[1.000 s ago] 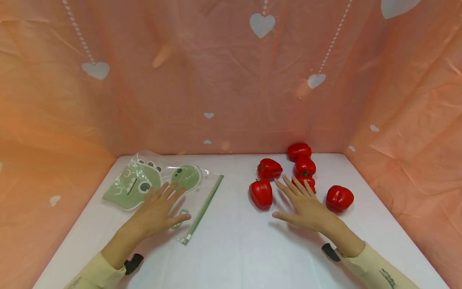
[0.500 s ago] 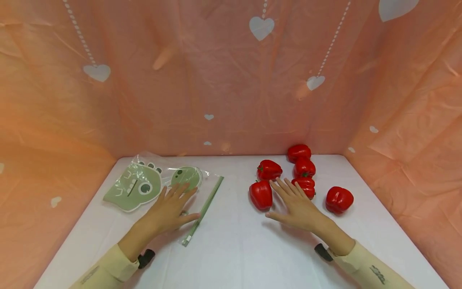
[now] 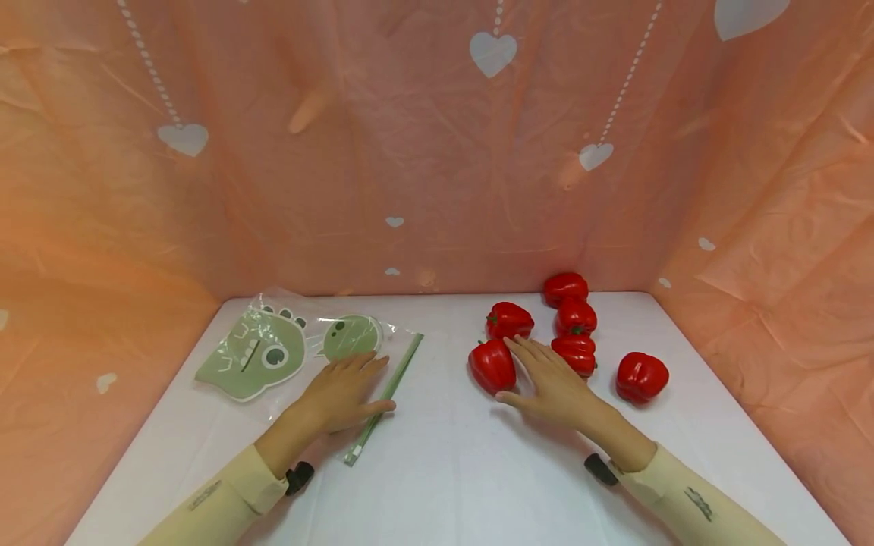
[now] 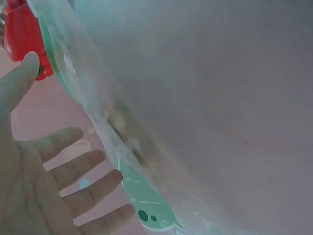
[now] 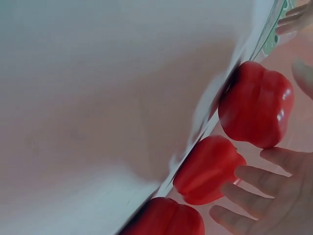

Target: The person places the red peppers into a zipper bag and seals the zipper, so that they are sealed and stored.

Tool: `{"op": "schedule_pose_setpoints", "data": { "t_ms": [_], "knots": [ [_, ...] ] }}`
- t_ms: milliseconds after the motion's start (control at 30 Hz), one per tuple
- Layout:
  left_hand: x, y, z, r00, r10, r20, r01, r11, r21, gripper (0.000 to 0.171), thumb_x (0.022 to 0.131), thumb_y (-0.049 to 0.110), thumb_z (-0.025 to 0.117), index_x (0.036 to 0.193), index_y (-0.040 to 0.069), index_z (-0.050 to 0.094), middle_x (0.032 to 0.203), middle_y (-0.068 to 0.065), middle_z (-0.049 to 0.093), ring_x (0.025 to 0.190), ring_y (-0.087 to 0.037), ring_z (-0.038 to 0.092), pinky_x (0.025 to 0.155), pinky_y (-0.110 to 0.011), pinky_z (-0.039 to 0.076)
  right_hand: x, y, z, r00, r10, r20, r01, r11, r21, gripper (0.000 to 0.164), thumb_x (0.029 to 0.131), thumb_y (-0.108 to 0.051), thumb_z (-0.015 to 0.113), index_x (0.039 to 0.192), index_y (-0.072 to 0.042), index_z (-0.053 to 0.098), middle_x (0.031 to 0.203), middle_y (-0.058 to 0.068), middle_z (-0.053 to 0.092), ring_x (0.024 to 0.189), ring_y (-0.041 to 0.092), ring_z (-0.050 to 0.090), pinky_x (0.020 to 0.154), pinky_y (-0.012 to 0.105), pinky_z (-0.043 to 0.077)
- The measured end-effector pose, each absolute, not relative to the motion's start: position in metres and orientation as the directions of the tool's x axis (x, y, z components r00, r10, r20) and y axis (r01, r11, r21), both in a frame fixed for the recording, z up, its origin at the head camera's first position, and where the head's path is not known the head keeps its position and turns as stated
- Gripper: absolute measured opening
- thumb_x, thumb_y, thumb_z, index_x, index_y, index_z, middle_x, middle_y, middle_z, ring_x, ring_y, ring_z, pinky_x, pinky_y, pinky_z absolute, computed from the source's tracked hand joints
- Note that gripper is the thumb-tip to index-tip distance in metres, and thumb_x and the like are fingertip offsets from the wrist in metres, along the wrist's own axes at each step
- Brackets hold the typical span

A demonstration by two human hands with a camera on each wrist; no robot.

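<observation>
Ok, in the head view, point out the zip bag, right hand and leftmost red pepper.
Zip bag [image 3: 290, 341], head view: its large green print.
Right hand [image 3: 556, 387], head view: its back.
Leftmost red pepper [image 3: 492, 368], head view: middle of its side.

Clear flat plastic zip bag w/ green prints [image 3: 262, 356] on L half of white cloth-covered surface [image 3: 437, 478]; L hand [image 3: 337, 398] over bag's near R part. Six red rounded bell peppers [image 3: 575, 315] on R half: two at L, one behind t'other; three R of those, lined front-to-back; one alone farthest R. R hand [image 3: 549, 394] just R of front L pepper. Orange fabric backdrop [image 3: 437, 174] behind all.
</observation>
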State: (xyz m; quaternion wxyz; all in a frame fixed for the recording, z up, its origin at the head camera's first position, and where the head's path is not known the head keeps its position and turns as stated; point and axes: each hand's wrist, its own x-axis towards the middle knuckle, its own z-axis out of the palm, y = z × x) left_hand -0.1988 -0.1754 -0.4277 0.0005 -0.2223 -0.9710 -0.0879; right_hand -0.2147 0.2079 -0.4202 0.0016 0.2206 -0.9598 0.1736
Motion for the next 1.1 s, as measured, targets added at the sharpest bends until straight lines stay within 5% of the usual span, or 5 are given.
{"op": "schedule_pose_setpoints", "data": {
  "t_ms": [300, 567, 1100],
  "knots": [
    [-0.201, -0.170, -0.429, -0.906, 0.422, 0.019, 0.421, 0.897, 0.139, 0.071, 0.100, 0.048, 0.072, 0.153, 0.003, 0.056, 0.151, -0.022, 0.058, 0.137, -0.045, 0.057, 0.108, -0.063, 0.048, -0.222, 0.198, -0.420, -0.901, -0.425, 0.090, -0.428, 0.832, -0.354, 0.096, 0.088, -0.039, 0.089, 0.163, -0.006, 0.041, 0.158, 0.022, 0.053, 0.145, 0.044, 0.050, 0.116, 0.065, 0.041],
    [-0.202, -0.168, -0.427, -0.903, 0.429, 0.030, 0.429, 0.894, 0.126, 0.046, 0.101, 0.037, 0.073, 0.135, 0.007, 0.066, 0.135, -0.018, 0.065, 0.123, -0.038, 0.064, 0.092, -0.058, 0.058, -0.224, 0.193, -0.419, -0.883, -0.449, 0.136, -0.467, 0.812, -0.351, 0.091, 0.087, -0.029, 0.090, 0.162, -0.006, 0.044, 0.137, 0.018, 0.067, 0.117, 0.034, 0.064, 0.094, 0.052, 0.060],
    [-0.207, -0.173, -0.426, -0.946, 0.324, -0.010, 0.299, 0.883, 0.361, 0.009, 0.098, 0.006, 0.068, 0.105, 0.008, 0.074, 0.086, 0.001, 0.068, 0.076, -0.014, 0.060, 0.071, -0.040, 0.055, -0.228, 0.180, -0.419, -0.912, -0.404, 0.075, -0.395, 0.812, -0.430, 0.074, 0.089, -0.017, 0.087, 0.152, -0.002, 0.051, 0.133, 0.016, 0.069, 0.117, 0.034, 0.067, 0.097, 0.054, 0.059]
  ]
}}
